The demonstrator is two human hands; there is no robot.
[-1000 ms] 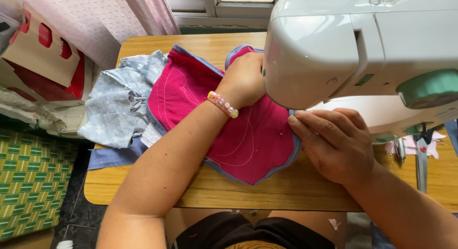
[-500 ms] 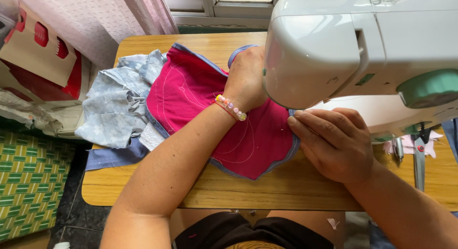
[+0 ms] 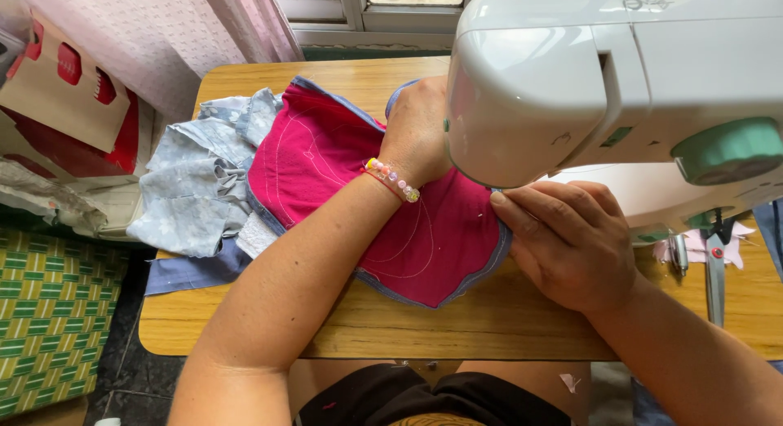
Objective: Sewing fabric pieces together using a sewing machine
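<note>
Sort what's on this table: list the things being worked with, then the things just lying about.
In use:
- pink fabric piece, under both hands
- left hand, flat on it
- right hand, pressing its edge
- white sewing machine

Lying about:
- light blue fabric
- scissors
- pink scraps
- red and tan box, off the table

Camera: one, worn on the person's head.
Direction: looks steeply down over the forearms onto the table [image 3: 245,332].
Distance: close; the sewing machine [image 3: 571,75] fills the upper right.
Far edge: a window sill [image 3: 367,22].
</note>
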